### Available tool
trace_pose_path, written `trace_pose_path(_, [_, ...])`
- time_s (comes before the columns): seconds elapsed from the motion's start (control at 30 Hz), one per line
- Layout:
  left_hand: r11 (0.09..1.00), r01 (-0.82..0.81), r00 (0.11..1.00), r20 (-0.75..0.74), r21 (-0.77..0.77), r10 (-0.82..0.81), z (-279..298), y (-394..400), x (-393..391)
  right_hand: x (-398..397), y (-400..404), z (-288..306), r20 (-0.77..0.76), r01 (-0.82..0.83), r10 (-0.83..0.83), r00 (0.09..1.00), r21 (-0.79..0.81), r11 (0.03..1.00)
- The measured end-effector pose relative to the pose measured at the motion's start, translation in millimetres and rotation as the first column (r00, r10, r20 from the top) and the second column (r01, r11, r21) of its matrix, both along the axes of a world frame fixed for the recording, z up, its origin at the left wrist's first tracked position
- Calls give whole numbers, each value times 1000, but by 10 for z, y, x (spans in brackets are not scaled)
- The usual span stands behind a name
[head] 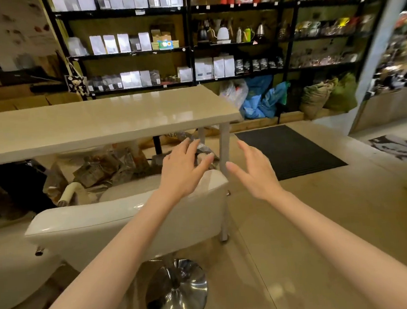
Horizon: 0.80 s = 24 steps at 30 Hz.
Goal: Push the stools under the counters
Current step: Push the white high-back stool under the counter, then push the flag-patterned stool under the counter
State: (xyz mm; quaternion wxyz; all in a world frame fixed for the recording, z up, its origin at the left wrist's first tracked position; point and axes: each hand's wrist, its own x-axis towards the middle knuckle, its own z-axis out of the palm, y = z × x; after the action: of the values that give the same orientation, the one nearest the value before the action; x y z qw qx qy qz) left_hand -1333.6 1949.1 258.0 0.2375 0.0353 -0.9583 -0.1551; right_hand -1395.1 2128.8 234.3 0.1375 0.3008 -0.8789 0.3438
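Note:
A white padded stool (86,227) with a low curved backrest stands on a chrome round base (176,291), just in front of the cream counter (93,124). Its seat reaches partly under the counter's front edge. My left hand (184,170) hovers over the right end of the backrest, fingers spread, holding nothing. To the right of the stool, beside the counter's white leg (224,150), my right hand (255,172) is in the air with its fingers apart and nothing in it. A second white stool (14,274) shows at the left edge.
Crumpled bags and paper lie under the counter (106,167). A dark floor mat (287,150) lies to the right. Black shelves with packets and kettles (189,48) fill the back wall, with blue bags and sacks (266,98) below. The tiled floor to the right is open.

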Motion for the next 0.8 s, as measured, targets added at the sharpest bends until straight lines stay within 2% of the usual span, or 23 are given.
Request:
trace_pose_path(0.17, [992,123,992,27,23,-123,128,612,-763,-534,519,154,-26,155,-155,988,1,988])
trace_pose_path(0.37, [971,237,971,-1,27,-237,179,1167,-1816,-1362,1045,303,-12,277,-279,960,-76,958])
trace_pose_path(0.6, [964,266,964,-30,12,-266,370,1554,-3228,-2682,1495,442,-73,300,-301,951,-19,954])
trace_pose_path(0.8, [956,293,955,-26,-28,-294,466,1838,-4260,-3676,1799,516,-48,300,-307,951,-108,948])
